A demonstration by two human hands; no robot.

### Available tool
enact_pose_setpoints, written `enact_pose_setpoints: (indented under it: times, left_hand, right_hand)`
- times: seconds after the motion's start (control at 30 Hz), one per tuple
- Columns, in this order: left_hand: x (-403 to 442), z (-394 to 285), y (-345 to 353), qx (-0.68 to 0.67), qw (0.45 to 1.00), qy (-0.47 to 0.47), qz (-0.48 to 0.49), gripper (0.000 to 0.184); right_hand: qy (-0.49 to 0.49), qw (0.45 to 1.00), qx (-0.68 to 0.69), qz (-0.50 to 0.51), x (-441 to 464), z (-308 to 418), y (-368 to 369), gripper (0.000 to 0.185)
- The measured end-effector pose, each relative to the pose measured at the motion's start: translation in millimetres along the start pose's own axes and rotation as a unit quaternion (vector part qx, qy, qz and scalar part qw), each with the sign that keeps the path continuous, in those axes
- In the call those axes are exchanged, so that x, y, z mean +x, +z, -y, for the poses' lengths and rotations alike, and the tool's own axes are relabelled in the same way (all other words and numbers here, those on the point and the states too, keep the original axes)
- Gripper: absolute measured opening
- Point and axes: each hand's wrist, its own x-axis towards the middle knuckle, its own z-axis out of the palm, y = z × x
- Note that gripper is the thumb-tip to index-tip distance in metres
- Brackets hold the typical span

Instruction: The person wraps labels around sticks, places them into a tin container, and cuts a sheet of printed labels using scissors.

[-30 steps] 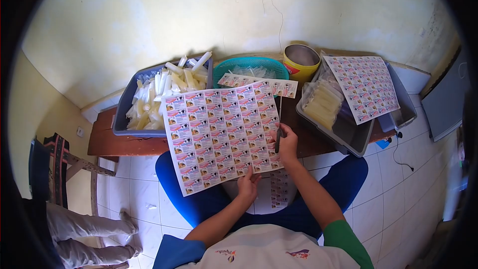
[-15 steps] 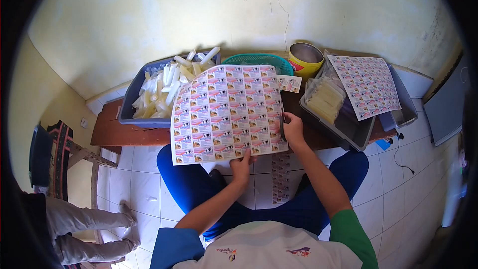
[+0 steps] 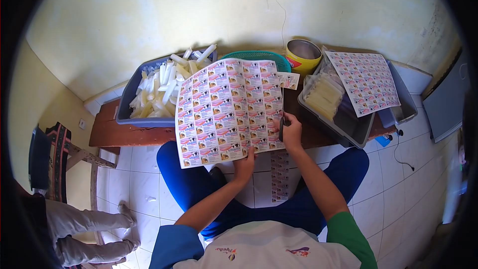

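A large sheet of printed labels (image 3: pixel 219 112) is held up over my lap and the bench edge, creased along its right part. My left hand (image 3: pixel 245 163) pinches its bottom edge, thumb on the front. At the sheet's right edge, my right hand (image 3: pixel 290 130) is closed around dark-handled scissors (image 3: pixel 281 128); the blades are mostly hidden. Behind the sheet's upper right corner a small label strip (image 3: pixel 290 80) sticks out. A second label sheet (image 3: pixel 363 82) lies over the grey trays at the right.
On the wooden bench (image 3: pixel 119 132), a grey tub (image 3: pixel 123 112) holds several filled tubes. A green basket (image 3: pixel 279 60) and yellow tin (image 3: pixel 306 62) stand behind. Filled packs (image 3: pixel 323 98) lie in a grey tray (image 3: pixel 356 139). A person's legs (image 3: pixel 89 221) are at left; another label strip (image 3: pixel 280 177) hangs low between my knees.
The sheet has moved up from its position a second ago and now bends with a crease. Both hands have shifted with it, still holding the sheet and the scissors.
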Motion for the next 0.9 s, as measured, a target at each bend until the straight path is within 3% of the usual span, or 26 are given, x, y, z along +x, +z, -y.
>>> enact_pose_setpoints:
  times: [0.13,0.2,0.23,0.33,0.4,0.5,0.53,0.57,0.6,0.63,0.67,0.7,0.9]
  left_hand:
    - [12,-34,-9,0.102,0.992,0.075,0.013,0.014]
    - [24,-49,-16,0.183,0.956,0.231,-0.007,0.017]
    - [32,-41,-24,0.150,0.973,0.173,0.023,0.022]
    - [48,-49,-28,0.062,0.984,0.170,0.007,0.027]
    - [49,-47,-26,0.090,0.974,0.209,-0.019,0.024]
    - [44,-47,-24,0.051,0.988,0.146,-0.009,0.021]
    - [48,-32,-26,0.036,0.997,0.071,0.007,0.021]
    - [49,-21,-27,0.020,1.000,-0.005,0.023,0.020]
    - [47,-16,-25,0.018,1.000,-0.006,0.021,0.020]
    - [47,-14,-23,-0.050,0.996,-0.067,0.024,0.021]
    - [48,-12,-21,-0.118,0.984,-0.127,0.027,0.022]
    - [48,-15,-20,-0.119,0.984,-0.129,0.026,0.022]
    - [45,-6,-4,-0.290,0.930,-0.226,0.020,0.029]
  right_hand:
    - [-0.029,0.998,0.060,-0.013,-3,19,6,0.041]
    - [-0.039,0.993,0.110,-0.006,-1,24,9,0.042]
    - [-0.038,0.993,0.111,-0.006,0,29,12,0.042]
    - [-0.011,0.992,0.123,0.010,4,41,17,0.045]
    - [0.008,0.997,0.071,0.014,8,42,20,0.044]
    - [0.015,1.000,0.022,0.005,18,18,24,0.043]
    - [0.015,1.000,0.021,0.005,24,0,24,0.043]
    - [-0.037,0.997,-0.064,-0.009,31,-25,22,0.042]
    - [-0.062,0.992,-0.107,-0.014,28,-28,21,0.042]
    - [-0.087,0.985,-0.150,-0.020,23,-18,21,0.042]
    - [-0.032,0.993,-0.110,-0.013,16,-8,19,0.042]
    - [0.024,0.997,-0.070,-0.008,11,5,21,0.042]
    - [-0.005,0.998,-0.054,-0.006,17,9,20,0.040]
